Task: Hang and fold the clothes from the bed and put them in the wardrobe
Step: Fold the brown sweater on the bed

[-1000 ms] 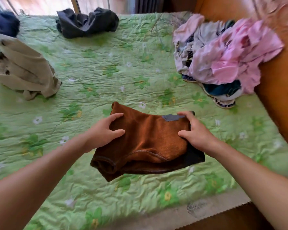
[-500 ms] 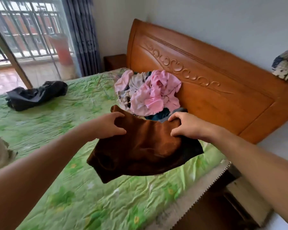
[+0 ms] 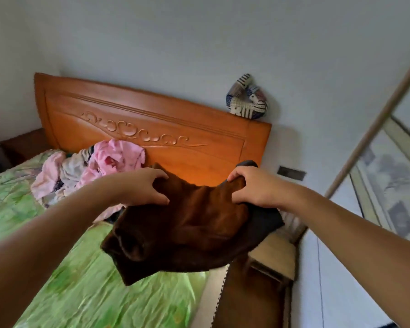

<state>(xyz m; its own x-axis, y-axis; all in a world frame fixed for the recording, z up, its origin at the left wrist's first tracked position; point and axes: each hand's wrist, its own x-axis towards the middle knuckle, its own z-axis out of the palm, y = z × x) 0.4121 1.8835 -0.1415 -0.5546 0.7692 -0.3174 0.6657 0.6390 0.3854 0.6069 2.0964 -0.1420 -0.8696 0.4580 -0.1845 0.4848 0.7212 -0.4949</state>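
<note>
A folded brown garment (image 3: 187,233) with a dark grey lining hangs in the air over the right edge of the bed. My left hand (image 3: 145,185) grips its left end, thumb on top and fingers curled under. Gripping its right end the same way is my right hand (image 3: 253,188). A pile of pink and white clothes (image 3: 92,171) lies against the headboard on the green floral bedspread (image 3: 81,292).
The carved orange wooden headboard (image 3: 152,129) stands behind, with a patchwork cushion (image 3: 246,100) on its top right corner. A low nightstand (image 3: 272,256) sits right of the bed. A sliding wardrobe door (image 3: 388,185) with a pale patterned panel is at far right.
I lifted the folded brown garment off the bed with both hands and turned right; the view swung from the bedspread toward the headboard, wall and wardrobe door.
</note>
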